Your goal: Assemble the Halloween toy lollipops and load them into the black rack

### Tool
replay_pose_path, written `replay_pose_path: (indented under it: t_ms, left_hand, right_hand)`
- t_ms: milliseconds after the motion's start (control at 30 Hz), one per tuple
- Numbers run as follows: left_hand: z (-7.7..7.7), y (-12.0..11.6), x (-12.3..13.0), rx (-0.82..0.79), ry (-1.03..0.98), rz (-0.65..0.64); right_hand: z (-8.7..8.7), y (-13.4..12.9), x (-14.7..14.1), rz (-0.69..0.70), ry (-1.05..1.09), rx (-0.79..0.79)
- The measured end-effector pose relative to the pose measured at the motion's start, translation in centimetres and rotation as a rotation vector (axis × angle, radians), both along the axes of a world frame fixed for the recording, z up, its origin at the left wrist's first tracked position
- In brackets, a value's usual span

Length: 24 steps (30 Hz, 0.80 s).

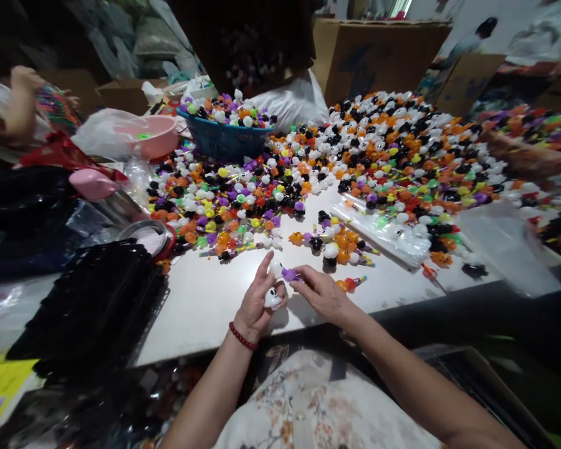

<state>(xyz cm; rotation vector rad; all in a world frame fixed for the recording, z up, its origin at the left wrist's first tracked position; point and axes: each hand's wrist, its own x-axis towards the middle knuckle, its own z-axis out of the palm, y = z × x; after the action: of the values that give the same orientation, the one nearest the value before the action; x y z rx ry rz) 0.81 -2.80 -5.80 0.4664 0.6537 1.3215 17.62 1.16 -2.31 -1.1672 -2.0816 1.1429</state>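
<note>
My left hand [253,304], a dark red bead bracelet at its wrist, is closed around a small white ghost figure [273,299] with black eyes. Above it, near my left fingertips, a second white piece [277,269] is partly hidden. The fingers of my right hand [325,294] pinch a small purple ribbed piece [288,274] right beside that white piece; whether the two are joined, I cannot make out. On the white table [191,318], an orange and red figure [350,284] on a coloured stick lies just right of my right hand.
Large heaps of small coloured figures [378,134] cover the table's far side. A blue basket [229,138] is full of them. Clear plastic bags [386,234] and red-handled scissors [429,272] lie at right. Black bags [93,299], a can [147,236] and a pink basin [156,137] stand left.
</note>
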Motion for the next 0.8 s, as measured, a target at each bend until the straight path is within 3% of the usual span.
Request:
replay_pose_path:
  t_ms: [100, 200, 300, 467, 800]
  left_hand:
    - [0.1, -0.2, -0.2, 0.02, 0.161, -0.075]
    - [0.1, -0.2, -0.3, -0.008, 0.287, -0.034]
    - [-0.1, -0.1, -0.1, -0.037, 0.29, 0.056]
    - [-0.6, 0.1, 0.2, -0.103, 0.252, 0.072]
    - [-0.6, -0.4, 0.9, -0.003, 0.467, 0.103]
  right_hand:
    - [0.1, 0.3, 0.1, -0.013, 0.047, -0.011]
    - [0.2, 0.6, 0.4, -0.025, 0.037, -0.027]
    - [0.3, 0.6, 0.6, -0.003, 0.013, 0.019]
    - [0.2, -0.2, 0.5, 0.063, -0.083, 0.179]
    - [0.0, -0.7, 0.8, 0.073, -0.268, 0.311]
